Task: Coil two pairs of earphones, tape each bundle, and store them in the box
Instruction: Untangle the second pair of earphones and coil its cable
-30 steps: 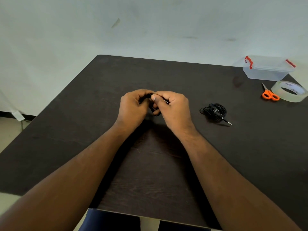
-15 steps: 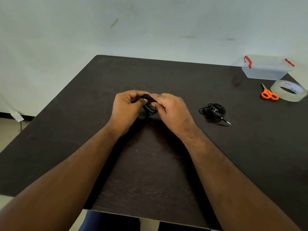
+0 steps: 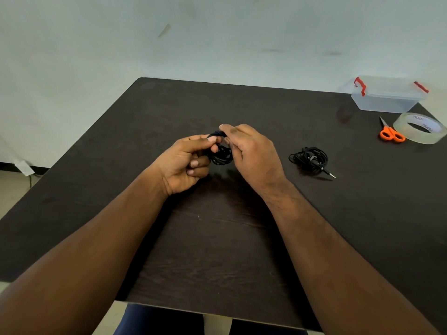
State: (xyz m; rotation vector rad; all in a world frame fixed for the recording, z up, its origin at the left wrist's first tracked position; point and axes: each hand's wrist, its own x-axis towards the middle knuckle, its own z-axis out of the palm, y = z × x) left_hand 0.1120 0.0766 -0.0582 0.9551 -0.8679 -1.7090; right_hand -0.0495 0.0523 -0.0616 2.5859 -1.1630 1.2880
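Above the worktop [image 3: 217, 238], left hand [image 3: 186, 163] and right hand [image 3: 251, 151] pinch a coiled earphone bundle [image 3: 221, 155]; tape roll [image 3: 419, 128] lies far right, nearer the right hand.

Earphones, tape, box: positions.
Black coiled earphones [image 3: 221, 154] held above bench; second black bundle [image 3: 309, 160] lying right (plug sticking out); clear tape roll [image 3: 419, 128] near lidded translucent box [image 3: 387, 96].

Dark wood-grain counter [image 3: 217, 250] fills the view; pale scuffed wall [image 3: 217, 39] at twelve o'clock, beige floor [image 3: 12, 187] at nine o'clock
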